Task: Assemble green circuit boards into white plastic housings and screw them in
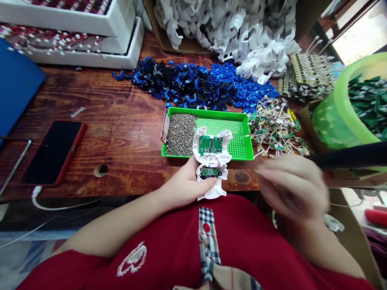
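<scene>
My left hand [184, 185] is closed around a white plastic housing [211, 161] with a green circuit board [211, 145] seated in it and a smaller board lower down. I hold it upright at the table's front edge, just in front of the green tray [242, 137]. My right hand [290, 183] hovers to the right of the housing, smeared by motion, so its fingers cannot be read. A dark bar-shaped object [347, 159] crosses just above that hand.
The green tray holds a heap of small screws [179, 133]. Behind it lie blue and black plastic parts [187, 82], white housings [242, 32] and small wired boards [275, 129]. A phone [54, 151] lies left; a green tub [341, 117] stands right.
</scene>
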